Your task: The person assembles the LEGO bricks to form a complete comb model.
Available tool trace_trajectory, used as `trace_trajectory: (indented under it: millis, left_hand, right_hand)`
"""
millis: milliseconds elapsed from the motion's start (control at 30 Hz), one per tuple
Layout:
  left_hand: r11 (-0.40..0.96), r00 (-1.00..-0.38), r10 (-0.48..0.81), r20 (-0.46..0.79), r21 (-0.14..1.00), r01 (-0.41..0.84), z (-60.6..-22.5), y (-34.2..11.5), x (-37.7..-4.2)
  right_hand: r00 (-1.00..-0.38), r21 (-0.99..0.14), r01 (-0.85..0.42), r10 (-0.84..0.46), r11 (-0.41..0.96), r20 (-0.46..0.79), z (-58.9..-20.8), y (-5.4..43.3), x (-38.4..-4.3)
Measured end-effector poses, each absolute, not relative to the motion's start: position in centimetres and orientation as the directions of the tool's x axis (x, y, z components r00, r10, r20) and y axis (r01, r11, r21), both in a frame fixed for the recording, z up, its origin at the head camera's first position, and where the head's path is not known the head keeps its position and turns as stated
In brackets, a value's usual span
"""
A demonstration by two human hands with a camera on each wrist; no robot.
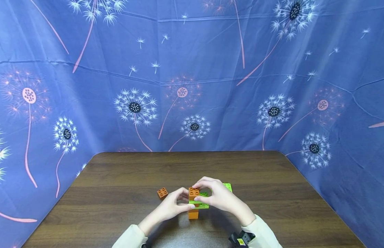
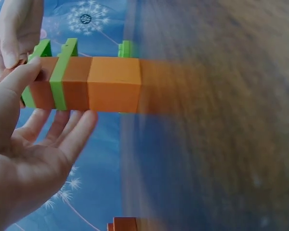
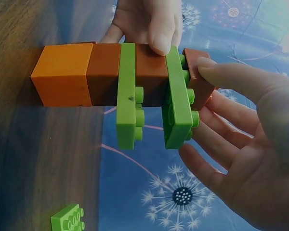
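Observation:
A stack of toy building blocks stands on the table, with an orange block [image 3: 62, 74] at its base. Above it, brown blocks alternate with two green plates [image 3: 126, 110] whose studded ends jut out to one side. My right hand [image 1: 221, 198] pinches the topmost brown block [image 3: 198, 79] between thumb and fingers. That block sits slightly tilted over the upper green plate, and a narrow gap shows between them in the right wrist view. My left hand [image 1: 171, 206] holds the upper part of the stack, its thumb on the brown block [image 3: 151, 67] between the plates.
A loose brown block [image 1: 162, 193] lies on the wooden table [image 1: 123, 172] left of the stack. A green studded piece [image 1: 228, 186] is behind my right hand. Blue dandelion-patterned cloth [image 1: 210, 51] hangs around the table's back and sides.

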State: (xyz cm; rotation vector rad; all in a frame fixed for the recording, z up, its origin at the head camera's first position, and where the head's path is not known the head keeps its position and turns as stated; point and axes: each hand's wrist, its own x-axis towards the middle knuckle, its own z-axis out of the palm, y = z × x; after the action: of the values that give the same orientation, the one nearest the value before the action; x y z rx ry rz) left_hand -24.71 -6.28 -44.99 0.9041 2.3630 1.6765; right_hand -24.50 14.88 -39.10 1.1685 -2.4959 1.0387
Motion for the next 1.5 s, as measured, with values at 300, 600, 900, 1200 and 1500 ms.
trace_trajectory:
  millis: [300, 600, 900, 1200, 1500]
  left_hand:
    - [0.208, -0.851, 0.403, 0.336, 0.872, 0.442, -43.4, -6.2, -24.5]
    - [0.115, -0.863, 0.404, 0.304, 0.919, 0.377, -43.8, -6.1, -24.5]
    - [0.112, -0.853, 0.41, 0.321, 0.911, 0.397, -43.8, -6.3, -24.4]
    - [0.147, -0.848, 0.417, 0.326, 0.897, 0.417, -43.6, -6.3, -24.6]
    - [0.148, -0.839, 0.419, 0.346, 0.886, 0.439, -43.9, -6.4, -24.7]
  right_hand:
    - [-0.663, -0.53, -0.735, -0.613, 0.423, 0.431, -38.9, 14.9, -24.4]
    - [-0.68, -0.567, -0.711, -0.61, 0.416, 0.406, -39.0, 14.9, -24.3]
    - [-0.685, -0.572, -0.705, -0.611, 0.419, 0.397, -39.0, 14.9, -24.4]
    - [-0.679, -0.571, -0.711, -0.609, 0.41, 0.409, -39.1, 14.9, -24.5]
    - [-0.652, -0.534, -0.743, -0.614, 0.403, 0.444, -39.2, 14.9, -24.8]
